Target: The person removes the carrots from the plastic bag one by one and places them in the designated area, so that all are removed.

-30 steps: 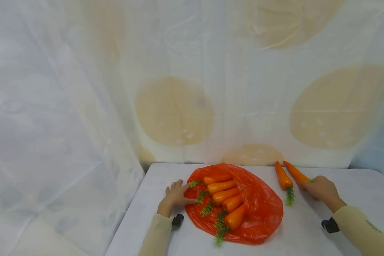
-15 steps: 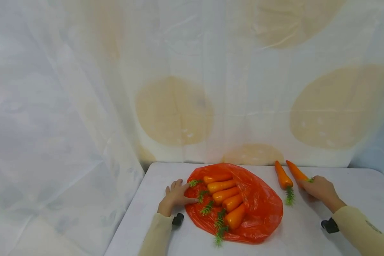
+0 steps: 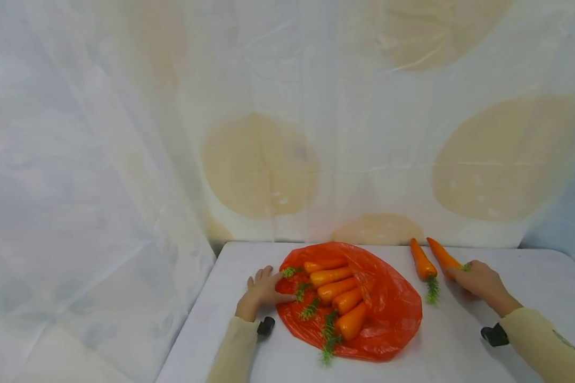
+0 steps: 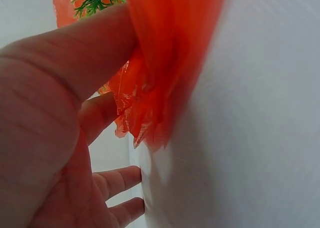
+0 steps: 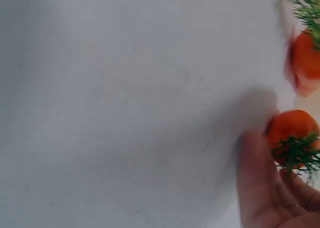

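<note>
In the head view, a red plastic bag (image 3: 397,314) lies on the table with several orange carrots (image 3: 334,290) side by side on it, their tips under the bag's film. My left hand (image 3: 262,291) rests at the bag's left edge, thumb and index finger apart against the film. In the left wrist view, red film (image 4: 165,53) hides those two tips, and two other fingers touch the table. To the right, my right hand (image 3: 481,281) holds a carrot (image 3: 443,256) at its leafy end. Another carrot (image 3: 423,260) lies just left of it.
A white table (image 3: 532,276) bears everything. Pale plastic sheeting (image 3: 364,159) with tan spots hangs behind it, and more sheeting (image 3: 100,213) hangs at the left. Small black wrist devices (image 3: 494,336) sit at both sleeves.
The tip of the carrot in my right hand has swung slightly right, away from the neighbouring carrot. My left hand and the bag have barely moved.
</note>
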### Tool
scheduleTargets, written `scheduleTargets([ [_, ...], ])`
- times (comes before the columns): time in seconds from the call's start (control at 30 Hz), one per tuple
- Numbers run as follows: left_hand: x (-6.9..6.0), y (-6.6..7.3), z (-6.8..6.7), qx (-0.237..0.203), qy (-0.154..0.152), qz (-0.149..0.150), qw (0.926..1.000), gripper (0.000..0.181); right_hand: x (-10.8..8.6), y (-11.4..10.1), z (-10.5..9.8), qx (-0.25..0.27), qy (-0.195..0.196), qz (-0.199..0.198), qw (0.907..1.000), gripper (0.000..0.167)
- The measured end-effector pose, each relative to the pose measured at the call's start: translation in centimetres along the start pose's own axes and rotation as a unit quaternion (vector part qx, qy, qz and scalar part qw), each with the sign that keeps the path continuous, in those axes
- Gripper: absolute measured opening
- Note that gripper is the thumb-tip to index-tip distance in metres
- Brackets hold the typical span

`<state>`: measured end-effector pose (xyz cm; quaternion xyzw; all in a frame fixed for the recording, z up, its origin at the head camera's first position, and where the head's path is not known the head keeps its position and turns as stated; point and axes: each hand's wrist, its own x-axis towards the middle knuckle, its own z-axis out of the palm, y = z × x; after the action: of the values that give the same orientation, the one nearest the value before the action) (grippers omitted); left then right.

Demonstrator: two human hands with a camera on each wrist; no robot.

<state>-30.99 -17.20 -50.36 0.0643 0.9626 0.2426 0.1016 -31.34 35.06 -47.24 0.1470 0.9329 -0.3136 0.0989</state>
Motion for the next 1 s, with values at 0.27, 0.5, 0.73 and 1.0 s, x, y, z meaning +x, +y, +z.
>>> scheduleTargets([
  [0.27,0.0,0.0,0.1,0.002,-0.002,0.000,1.0000,0.083,-0.3,0.0,-1.1,-0.030,0.027,-0.005,0.9992,0.110],
  [0.5,-0.1,0.2,-0.1,0.006,-0.002,0.000,1.0000,0.082,-0.9,1.3,-0.8,-0.184,0.156,-0.148,0.9591,0.094],
  [0.73,-0.1,0.3,-0.2,-0.002,-0.001,0.002,1.0000,0.082,-1.3,1.8,-0.5,-0.257,0.210,-0.221,0.9171,0.087],
  [1.0,0.0,0.1,0.1,-0.002,0.004,0.004,1.0000,0.081,-2.1,0.1,-0.1,-0.272,0.205,-0.239,0.9092,0.089],
])
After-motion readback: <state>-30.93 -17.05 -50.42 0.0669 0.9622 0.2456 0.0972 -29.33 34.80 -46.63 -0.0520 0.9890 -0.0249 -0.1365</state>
